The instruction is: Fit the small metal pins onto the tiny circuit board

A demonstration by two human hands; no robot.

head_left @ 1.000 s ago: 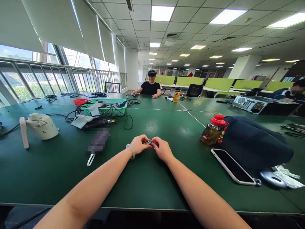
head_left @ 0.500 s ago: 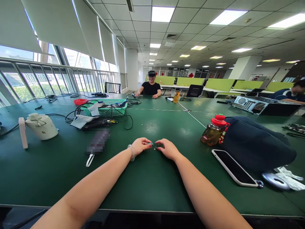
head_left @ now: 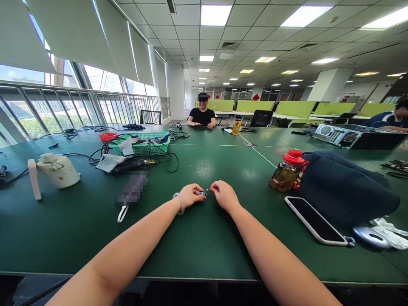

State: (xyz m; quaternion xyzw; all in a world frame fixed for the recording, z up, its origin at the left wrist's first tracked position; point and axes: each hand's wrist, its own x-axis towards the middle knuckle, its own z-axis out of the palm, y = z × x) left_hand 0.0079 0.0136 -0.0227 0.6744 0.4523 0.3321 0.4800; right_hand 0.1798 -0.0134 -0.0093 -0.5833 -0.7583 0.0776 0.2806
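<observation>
My left hand [head_left: 189,195] pinches a small metallic part [head_left: 202,193] between thumb and fingers, just above the table [head_left: 204,246], midway between its left and right sides and well in from the near edge. My right hand [head_left: 225,196] is just beside it, its thumb and finger drawn together with a tiny pale bit [head_left: 207,189] at their tips; it is too small for me to tell what it is. A second ago both my hands met on the part; half a second ago my right fingers were parted more loosely, with the bit lower down. Now the bit is higher, near the part, and a narrow gap separates my two hands. My left hand has hardly moved. Across the table, at the far edge, a co-worker [head_left: 202,117] has drawn one hand back from a dark gadget [head_left: 179,125] beside the cables, and both their hands are now in front of their body. The rest lies as it did: towards the left edge, the jug [head_left: 60,172] and the green basket [head_left: 149,149], with a blurred item [head_left: 133,189] nearer to me; towards the right edge, the red-lidded bottle [head_left: 283,176] against the dark bag [head_left: 341,187], and the phone [head_left: 315,219] in front of them, closer to the near right corner.
</observation>
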